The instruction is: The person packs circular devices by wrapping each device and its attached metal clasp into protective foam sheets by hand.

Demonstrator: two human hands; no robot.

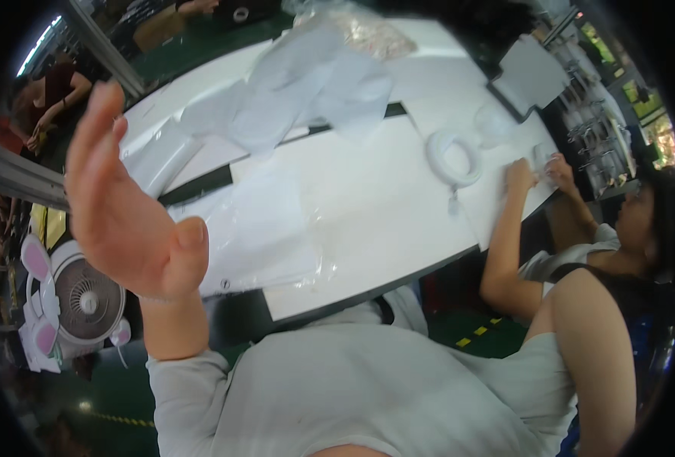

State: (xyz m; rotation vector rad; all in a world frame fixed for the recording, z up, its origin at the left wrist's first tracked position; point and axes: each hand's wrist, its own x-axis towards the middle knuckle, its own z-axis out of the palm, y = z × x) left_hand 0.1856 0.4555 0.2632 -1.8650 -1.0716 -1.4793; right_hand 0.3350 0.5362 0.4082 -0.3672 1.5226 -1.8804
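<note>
My left hand is raised at the left, above the edge of the white table, with its fingers stretched up and the thumb apart. Nothing is in it. Beyond and beside it lie clear plastic bags, one of them flat on the table. My right arm is bent at the right with the elbow toward the table, and its hand is outside the picture. A white ring-shaped part with a small tab lies on the right part of the table, apart from my hands.
A co-worker sits at the right, both hands on a small clear item. Thin translucent sheets and a bag of small pieces cover the far side. A fan with rabbit ears stands left. A grey panel rises far right.
</note>
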